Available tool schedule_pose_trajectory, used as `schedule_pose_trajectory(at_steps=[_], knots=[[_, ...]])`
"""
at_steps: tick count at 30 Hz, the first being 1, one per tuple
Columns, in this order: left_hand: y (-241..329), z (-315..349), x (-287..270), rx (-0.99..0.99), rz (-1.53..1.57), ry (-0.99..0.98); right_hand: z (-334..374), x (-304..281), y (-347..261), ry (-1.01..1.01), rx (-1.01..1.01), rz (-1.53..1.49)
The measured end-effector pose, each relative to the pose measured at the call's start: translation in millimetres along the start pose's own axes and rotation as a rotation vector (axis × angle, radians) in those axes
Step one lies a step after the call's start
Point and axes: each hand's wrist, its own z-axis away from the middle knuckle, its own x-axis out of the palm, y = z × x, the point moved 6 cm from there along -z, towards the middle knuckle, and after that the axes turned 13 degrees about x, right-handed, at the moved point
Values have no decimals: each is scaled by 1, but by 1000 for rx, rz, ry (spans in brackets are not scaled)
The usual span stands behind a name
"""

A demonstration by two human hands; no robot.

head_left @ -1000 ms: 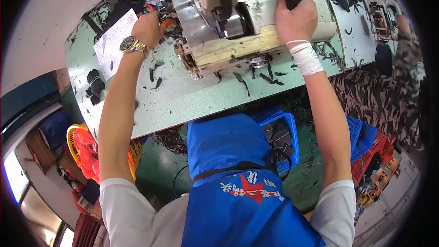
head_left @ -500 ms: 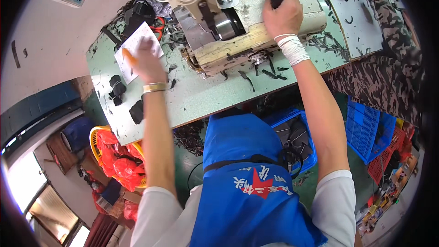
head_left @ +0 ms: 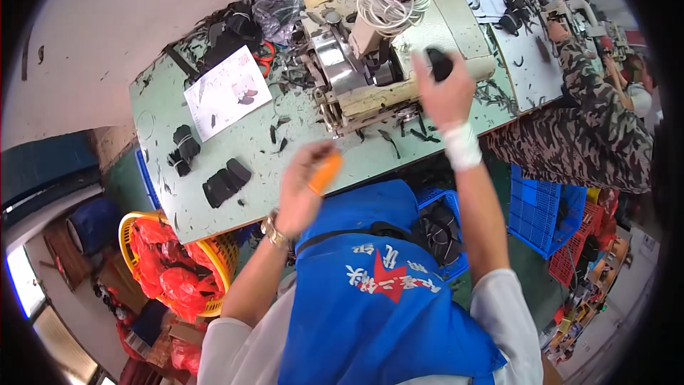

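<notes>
My left hand [head_left: 303, 189] is raised over the near edge of the pale green table [head_left: 235, 150], fingers closed on a small orange tool [head_left: 324, 173]. My right hand [head_left: 445, 89], wrapped at the wrist with white tape, grips the black handwheel [head_left: 439, 64] on the right end of the cream sewing machine [head_left: 388, 50]. A coil of white cord [head_left: 381, 3] sits on top of the machine. Black fabric scraps lie scattered around the machine's base.
A white paper sheet [head_left: 226, 91] lies on the table's left part, with black pieces [head_left: 224, 182] near the front left edge. An orange basket with red bags [head_left: 174, 267] stands below left. Blue crates [head_left: 538, 210] are at right. Another person in camouflage sleeves [head_left: 591, 114] works at the neighbouring table.
My left hand has drawn back from the paper at the table's far left toward my body, now holding the orange tool. The right hand stays on the handwheel.
</notes>
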Motion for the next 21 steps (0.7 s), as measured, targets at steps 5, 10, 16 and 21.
schedule_pose_trajectory(at_steps=[5,10,16,21], knots=[[-31,24,47,-287,883,206,130,31,-71,-378,-341,303],[-10,9,36,-402,963,237,157,11,-93,-537,-524,172],[3,7,17,-310,836,170,84,-5,48,-515,299,-247],[-7,9,35,-454,836,143,82,75,155,-1162,1221,-586]])
